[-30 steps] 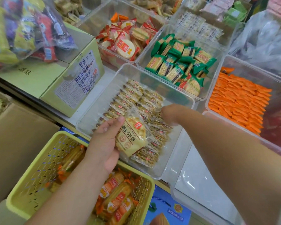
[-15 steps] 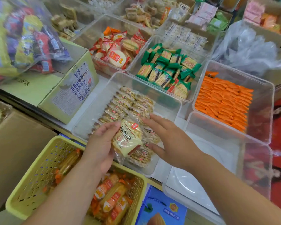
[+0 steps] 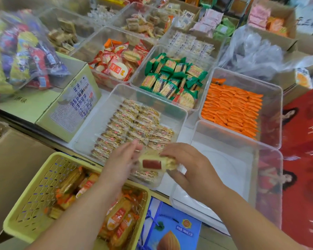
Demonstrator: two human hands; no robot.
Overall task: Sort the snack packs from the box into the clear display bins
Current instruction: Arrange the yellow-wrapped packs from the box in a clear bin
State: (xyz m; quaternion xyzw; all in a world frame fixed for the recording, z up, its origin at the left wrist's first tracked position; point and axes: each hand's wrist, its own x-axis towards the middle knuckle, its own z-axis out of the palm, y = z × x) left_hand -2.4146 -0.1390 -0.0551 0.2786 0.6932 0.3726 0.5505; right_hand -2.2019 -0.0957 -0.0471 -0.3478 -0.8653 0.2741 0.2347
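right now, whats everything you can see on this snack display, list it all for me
snack pack: one, pale yellow with a red panel, held over the near edge of the biscuit bin
biscuit bin: one, clear, centre, rows of yellowish packs
green packs: many, clear bin behind it
red-and-white packs: many, clear bin left of the green ones
orange packs: many, clear bin, right
front bin: one, clear, front right
basket: one, yellow, front left, holds more packs
carton: one, green, left
blue box: one, bottom centre
left hand: holds the pack's left end
right hand: pinches its right end
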